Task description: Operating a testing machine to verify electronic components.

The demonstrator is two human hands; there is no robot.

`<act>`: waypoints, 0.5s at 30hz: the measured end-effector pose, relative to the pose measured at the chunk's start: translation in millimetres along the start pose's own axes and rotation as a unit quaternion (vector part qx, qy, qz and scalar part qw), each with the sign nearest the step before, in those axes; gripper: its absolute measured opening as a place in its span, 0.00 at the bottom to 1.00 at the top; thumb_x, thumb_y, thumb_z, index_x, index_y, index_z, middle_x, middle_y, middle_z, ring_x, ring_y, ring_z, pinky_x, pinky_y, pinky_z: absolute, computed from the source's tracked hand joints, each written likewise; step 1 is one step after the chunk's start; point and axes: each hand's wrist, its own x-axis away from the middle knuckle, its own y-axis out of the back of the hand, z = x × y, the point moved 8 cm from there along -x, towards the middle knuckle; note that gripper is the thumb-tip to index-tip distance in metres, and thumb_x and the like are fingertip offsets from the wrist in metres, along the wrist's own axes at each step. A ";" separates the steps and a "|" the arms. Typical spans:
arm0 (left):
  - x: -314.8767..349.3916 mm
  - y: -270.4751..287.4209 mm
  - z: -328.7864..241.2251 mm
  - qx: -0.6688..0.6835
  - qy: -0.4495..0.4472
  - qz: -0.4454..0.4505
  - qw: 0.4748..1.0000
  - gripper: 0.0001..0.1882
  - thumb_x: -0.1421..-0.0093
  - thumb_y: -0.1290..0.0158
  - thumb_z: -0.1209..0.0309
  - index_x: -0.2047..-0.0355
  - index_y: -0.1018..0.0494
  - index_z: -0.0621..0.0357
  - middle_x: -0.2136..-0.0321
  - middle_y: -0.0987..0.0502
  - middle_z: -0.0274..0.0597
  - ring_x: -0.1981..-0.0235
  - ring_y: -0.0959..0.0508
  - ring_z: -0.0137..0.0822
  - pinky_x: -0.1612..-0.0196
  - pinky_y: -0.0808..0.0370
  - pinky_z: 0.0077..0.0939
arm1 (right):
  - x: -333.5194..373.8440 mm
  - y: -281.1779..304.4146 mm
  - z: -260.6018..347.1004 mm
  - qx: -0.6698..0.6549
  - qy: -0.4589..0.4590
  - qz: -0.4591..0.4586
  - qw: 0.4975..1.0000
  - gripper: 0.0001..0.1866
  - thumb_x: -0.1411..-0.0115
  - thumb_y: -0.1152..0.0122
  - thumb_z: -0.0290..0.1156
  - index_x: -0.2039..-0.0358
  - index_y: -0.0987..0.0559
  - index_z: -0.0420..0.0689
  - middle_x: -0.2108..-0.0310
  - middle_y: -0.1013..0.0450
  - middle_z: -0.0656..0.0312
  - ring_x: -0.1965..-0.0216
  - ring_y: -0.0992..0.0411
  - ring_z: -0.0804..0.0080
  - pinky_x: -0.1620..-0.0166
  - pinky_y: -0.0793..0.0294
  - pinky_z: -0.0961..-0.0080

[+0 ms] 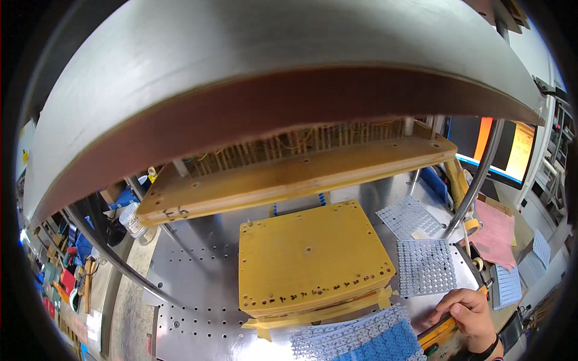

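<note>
My right hand (465, 314) is at the lower right, by the front right edge of the metal table, over a yellow and black strip (442, 334). Its fingers are curled in, with the thumb folded near the index finger; whatever they hold, if anything, is hidden. Just beyond the hand lies a grey panel of small round pieces (426, 268). Left of it, several overlapping light-blue and blue panels (361, 337) reach the lower edge. Behind these sits a thick yellow fixture block (310, 259) with holes and handwritten marks, taped along its front. My left hand is out of view.
Above the block hangs a yellow plate (301, 177) with many thin pins, under a large metal housing (289, 42). Curved-looking metal posts (114, 259) flank it. Another grey panel (409, 218), a monitor (490, 147) and pink sheets (494, 231) are at right; tools and a clear jar (131, 220) at left.
</note>
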 end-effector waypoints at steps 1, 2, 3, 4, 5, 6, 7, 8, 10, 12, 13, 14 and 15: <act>1.0 0.7 0.2 -0.016 0.004 -0.008 1.000 0.14 0.38 0.49 0.59 0.69 0.28 0.59 0.73 0.28 0.42 0.72 0.30 0.37 0.68 0.32 0.30 | 0.4 2.6 -0.8 0.007 0.007 -0.027 1.000 0.15 0.37 0.43 0.33 0.66 0.24 0.29 0.70 0.24 0.46 0.68 0.22 0.59 0.61 0.22 0.65; 1.9 1.4 -0.1 -0.026 0.006 -0.015 1.000 0.14 0.38 0.49 0.59 0.69 0.28 0.59 0.73 0.28 0.42 0.72 0.30 0.37 0.68 0.32 0.30 | 0.3 1.6 -2.9 0.007 0.007 -0.023 1.000 0.15 0.37 0.43 0.33 0.66 0.24 0.29 0.70 0.24 0.46 0.68 0.22 0.59 0.61 0.22 0.65; 2.8 1.4 -0.3 -0.034 0.010 -0.020 0.999 0.14 0.38 0.49 0.59 0.69 0.28 0.59 0.73 0.28 0.42 0.72 0.30 0.37 0.68 0.32 0.29 | 1.2 3.6 -3.5 0.007 0.017 -0.032 0.999 0.16 0.37 0.43 0.34 0.67 0.24 0.29 0.71 0.24 0.46 0.69 0.22 0.59 0.62 0.22 0.65; 3.7 1.7 -1.1 -0.040 0.011 -0.025 0.999 0.14 0.38 0.49 0.59 0.69 0.28 0.59 0.73 0.28 0.42 0.72 0.30 0.37 0.68 0.32 0.29 | 1.5 5.2 -3.0 0.007 0.028 -0.041 0.999 0.16 0.37 0.42 0.34 0.67 0.24 0.29 0.72 0.24 0.46 0.69 0.22 0.58 0.62 0.22 0.65; 4.2 1.9 -1.5 -0.048 0.013 -0.028 0.998 0.14 0.38 0.48 0.59 0.69 0.28 0.59 0.73 0.28 0.42 0.72 0.30 0.36 0.69 0.32 0.29 | 1.3 4.4 -2.9 0.006 0.028 -0.038 0.999 0.16 0.37 0.42 0.34 0.67 0.24 0.29 0.72 0.24 0.46 0.69 0.22 0.58 0.62 0.22 0.65; 5.4 1.6 -1.3 -0.054 0.015 -0.033 0.998 0.14 0.38 0.48 0.59 0.68 0.28 0.59 0.73 0.28 0.42 0.72 0.30 0.36 0.69 0.32 0.29 | 1.3 4.4 -2.3 0.010 0.030 -0.043 0.999 0.16 0.37 0.42 0.35 0.67 0.24 0.30 0.72 0.24 0.46 0.70 0.23 0.59 0.63 0.22 0.65; 6.2 2.2 -1.3 -0.060 0.016 -0.037 0.997 0.14 0.38 0.48 0.59 0.68 0.28 0.59 0.73 0.28 0.42 0.73 0.30 0.36 0.69 0.32 0.29 | 1.2 4.5 -1.8 0.014 0.032 -0.049 0.998 0.16 0.37 0.42 0.35 0.68 0.24 0.30 0.73 0.24 0.46 0.71 0.23 0.59 0.63 0.22 0.66; 7.0 2.6 -1.9 -0.062 0.017 -0.040 0.997 0.14 0.38 0.48 0.60 0.68 0.28 0.59 0.73 0.28 0.42 0.73 0.30 0.36 0.69 0.32 0.29 | 0.9 3.8 -2.4 0.014 0.031 -0.046 0.998 0.16 0.37 0.42 0.35 0.68 0.24 0.30 0.73 0.24 0.46 0.71 0.23 0.59 0.63 0.22 0.66; 8.0 2.8 -2.1 -0.067 0.018 -0.043 0.997 0.14 0.38 0.48 0.60 0.68 0.28 0.59 0.73 0.27 0.42 0.73 0.30 0.36 0.69 0.32 0.29 | 1.5 4.2 -2.9 0.011 0.031 -0.050 0.998 0.17 0.38 0.41 0.36 0.68 0.23 0.30 0.73 0.24 0.46 0.70 0.23 0.59 0.63 0.22 0.66; 8.7 2.6 -2.4 -0.072 0.019 -0.047 0.996 0.14 0.39 0.48 0.60 0.68 0.27 0.59 0.73 0.27 0.42 0.73 0.30 0.36 0.69 0.32 0.29 | 1.8 3.8 -2.3 0.015 0.031 -0.049 0.998 0.17 0.38 0.41 0.35 0.68 0.23 0.30 0.73 0.24 0.46 0.70 0.23 0.60 0.63 0.22 0.66; 8.8 2.8 -2.5 -0.075 0.019 -0.048 0.996 0.14 0.39 0.48 0.60 0.68 0.27 0.59 0.73 0.27 0.42 0.73 0.30 0.36 0.69 0.32 0.29 | 1.9 3.8 -1.9 0.020 0.031 -0.050 0.998 0.16 0.38 0.41 0.35 0.67 0.23 0.30 0.73 0.24 0.46 0.70 0.23 0.60 0.63 0.22 0.67; 9.0 2.7 -3.1 -0.076 0.019 -0.050 0.996 0.13 0.39 0.48 0.60 0.68 0.27 0.59 0.73 0.27 0.42 0.73 0.30 0.36 0.69 0.32 0.29 | 1.7 3.8 -1.7 0.021 0.031 -0.049 0.998 0.16 0.38 0.41 0.35 0.67 0.23 0.30 0.73 0.24 0.46 0.70 0.23 0.60 0.63 0.22 0.67; 9.1 2.7 -2.6 -0.078 0.019 -0.050 0.996 0.13 0.39 0.48 0.60 0.67 0.27 0.59 0.73 0.27 0.41 0.73 0.30 0.36 0.69 0.32 0.29 | 2.0 3.8 -1.8 0.019 0.030 -0.048 0.998 0.16 0.37 0.42 0.35 0.67 0.23 0.30 0.73 0.24 0.46 0.70 0.23 0.60 0.63 0.22 0.67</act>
